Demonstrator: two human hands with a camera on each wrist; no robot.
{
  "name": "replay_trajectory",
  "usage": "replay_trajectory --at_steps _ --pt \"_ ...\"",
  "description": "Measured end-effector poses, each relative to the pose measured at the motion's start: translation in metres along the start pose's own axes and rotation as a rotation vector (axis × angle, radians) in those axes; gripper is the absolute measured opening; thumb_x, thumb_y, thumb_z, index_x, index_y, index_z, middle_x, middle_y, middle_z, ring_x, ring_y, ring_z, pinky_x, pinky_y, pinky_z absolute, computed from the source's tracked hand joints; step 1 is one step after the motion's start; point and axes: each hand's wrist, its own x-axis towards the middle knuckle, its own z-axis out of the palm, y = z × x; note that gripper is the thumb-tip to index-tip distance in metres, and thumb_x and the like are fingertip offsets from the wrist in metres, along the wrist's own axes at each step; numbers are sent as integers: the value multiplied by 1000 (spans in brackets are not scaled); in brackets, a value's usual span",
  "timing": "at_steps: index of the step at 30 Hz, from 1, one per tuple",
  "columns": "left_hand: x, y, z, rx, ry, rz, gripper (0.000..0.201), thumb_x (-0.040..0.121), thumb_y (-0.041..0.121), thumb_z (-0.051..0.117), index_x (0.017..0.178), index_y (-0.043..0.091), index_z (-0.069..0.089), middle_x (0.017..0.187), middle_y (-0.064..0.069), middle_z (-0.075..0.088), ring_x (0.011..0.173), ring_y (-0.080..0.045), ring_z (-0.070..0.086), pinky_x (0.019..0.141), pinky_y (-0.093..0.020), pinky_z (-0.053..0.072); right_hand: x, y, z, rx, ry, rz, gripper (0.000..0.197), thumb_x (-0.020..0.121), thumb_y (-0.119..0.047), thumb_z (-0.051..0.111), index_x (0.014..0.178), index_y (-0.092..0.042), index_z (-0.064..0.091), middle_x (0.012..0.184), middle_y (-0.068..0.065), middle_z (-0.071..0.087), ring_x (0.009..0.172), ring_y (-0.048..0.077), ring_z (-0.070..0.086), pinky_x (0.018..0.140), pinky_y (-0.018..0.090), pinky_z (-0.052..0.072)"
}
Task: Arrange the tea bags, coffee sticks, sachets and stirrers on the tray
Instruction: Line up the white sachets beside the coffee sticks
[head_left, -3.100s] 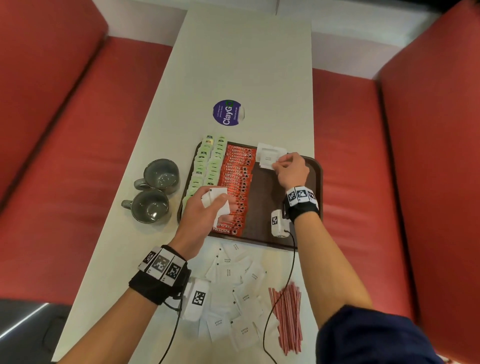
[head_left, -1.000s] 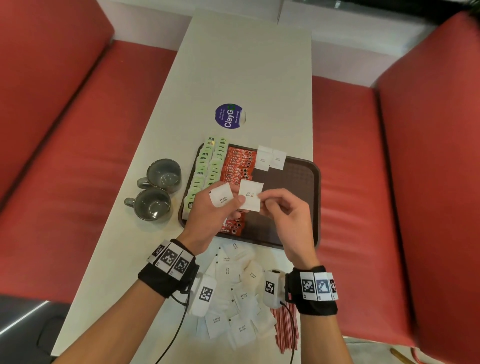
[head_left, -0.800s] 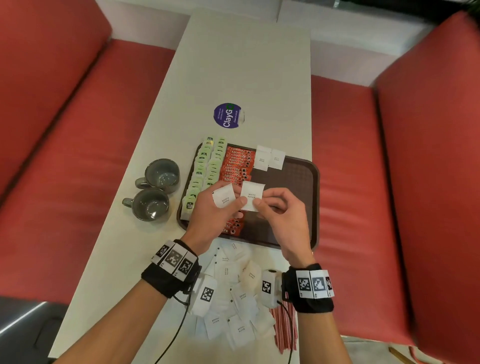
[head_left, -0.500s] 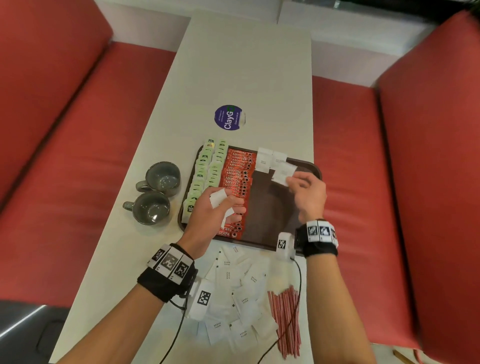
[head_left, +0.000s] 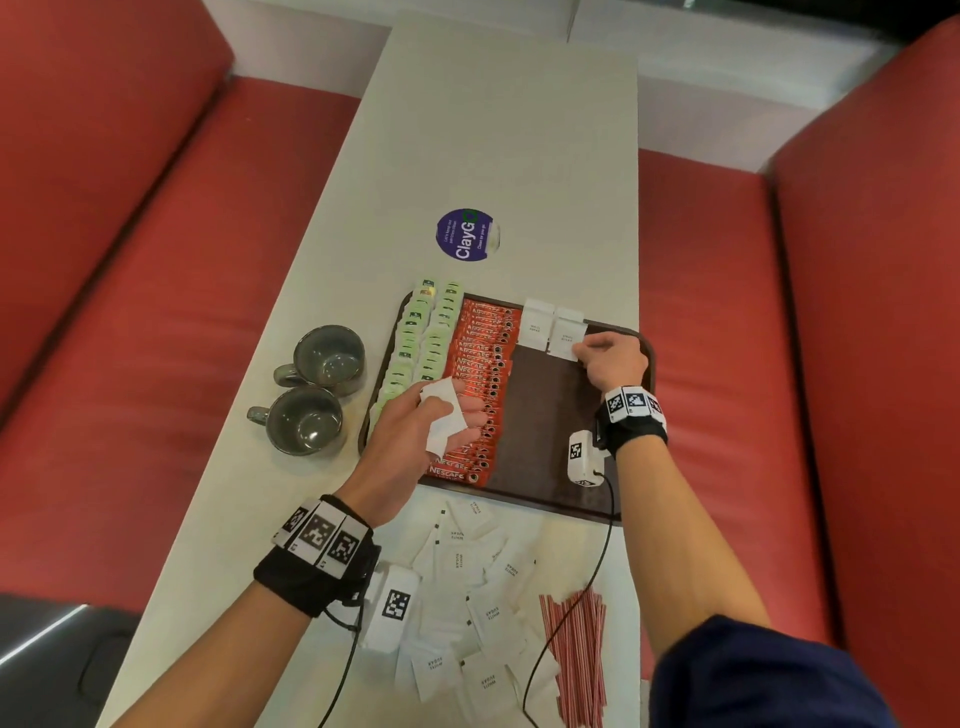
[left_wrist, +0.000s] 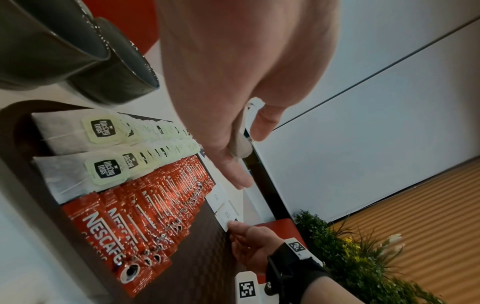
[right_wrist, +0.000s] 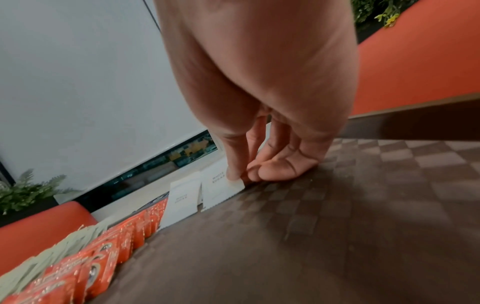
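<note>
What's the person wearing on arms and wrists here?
Bare hands, no gloves. Each wrist carries a black band topped with white tiles printed with black square codes. A small white camera block with its own code tag hangs beside each band, trailing a thin black cable. A dark blue sleeve covers the right upper arm.

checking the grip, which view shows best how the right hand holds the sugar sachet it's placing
Right wrist view: right hand pinches the sugar sachet corner on the tray. Head view shows knuckles only; left wrist view shows it small.
</note>
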Motion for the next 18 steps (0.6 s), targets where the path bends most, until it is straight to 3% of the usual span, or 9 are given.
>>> replay_trajectory --at_steps 2,5,10,14,17,18 --pt "1 0 0 6 -2 6 35 110 0 45 139 3 63 126 -20 76 119 -34 74 110 -54 55 0 -3 0 -34 6 2 16 94 -22 86 108 -15 84 104 9 81 98 18 68 88 20 45" --pt "0 1 1 2 -11 10 36 110 0 44 140 5 61 126 -18 77 120 -33 74 111 -52 54 -1 -10 3 -58 34 21 16 93 -21 85 109 -16 84 113 13 78 101 23 67 87 25 49" --pt "-4 7 2 -53 -60 5 41 108 -1 39 146 3 56 129 -21 75 123 -34 73 109 -48 57 -4 -21 7 -105 62 63 21 93 -24 83 112 -17 76 123 15 71 90 28 63 82 29 50" --pt "-6 9 3 -75 -110 8 41 110 -1 36 148 3 52 133 -22 73 127 -36 70 114 -52 53 -33 -37 -2 -27 101 -61 22 98 -28 78 113 -13 71 104 4 71 108 30 70 85 30 48" --pt "-7 6 4 -60 -134 19 40 113 -1 37 151 4 49 133 -21 73 128 -36 70 117 -54 48 -76 -51 -10 113 -28 -187 21 103 -41 71 106 -21 73 95 -6 76 92 18 74 85 40 60" --pt "-8 5 5 -50 -146 25 40 114 0 38 152 5 47 133 -21 73 128 -36 70 117 -53 48 -94 -56 -14 161 -121 -206 21 105 -44 68 106 -24 74 93 -5 77 85 12 74 80 36 62"
